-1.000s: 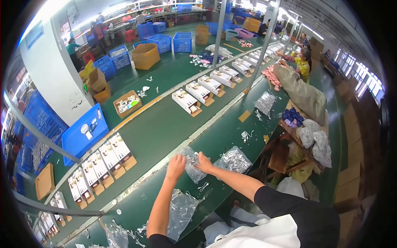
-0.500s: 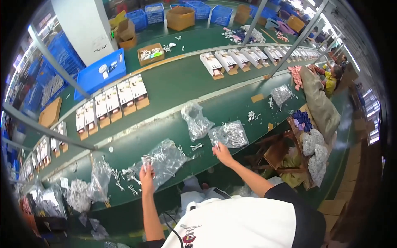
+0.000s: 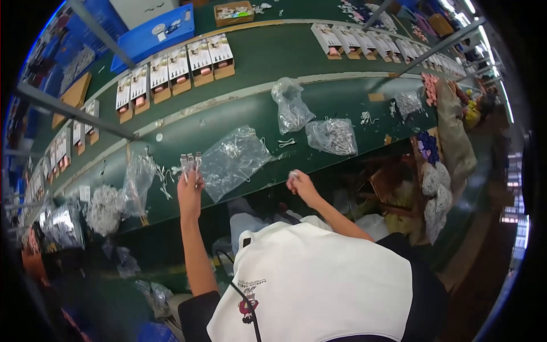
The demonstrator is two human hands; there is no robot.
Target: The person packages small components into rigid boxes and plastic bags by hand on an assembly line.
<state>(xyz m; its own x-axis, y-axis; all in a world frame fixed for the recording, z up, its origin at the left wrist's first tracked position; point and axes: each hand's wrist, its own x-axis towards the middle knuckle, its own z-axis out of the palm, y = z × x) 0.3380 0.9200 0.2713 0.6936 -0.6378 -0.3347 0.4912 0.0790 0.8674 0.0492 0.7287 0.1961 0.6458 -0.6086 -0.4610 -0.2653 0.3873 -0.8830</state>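
Observation:
My left hand (image 3: 190, 188) is closed around a small bunch of white USB cables (image 3: 191, 160), their metal plugs pointing up past the fingers. Beside it a clear plastic bag (image 3: 233, 162) lies flat on the green bench. My right hand (image 3: 303, 187) hovers at the bench's front edge, fingers closed on a small whitish piece that I cannot make out. Beyond that hand are a clear bag full of white cables (image 3: 332, 137) and a crumpled clear bag (image 3: 292, 106). One loose white cable (image 3: 286, 143) lies between the bags.
Open white boxes (image 3: 178, 69) stand in rows on the far belt, near a blue tray (image 3: 154, 37). Metal posts (image 3: 74, 111) rise from the bench. More bags and a heap of white cables (image 3: 105, 216) lie at left. At right, a large sack (image 3: 456, 134) leans beside the bench.
The view has tilted down and shifted. My left hand has risen off the clear bag, its cable plugs now showing. My right hand has drawn back from the cable-filled bag toward me.

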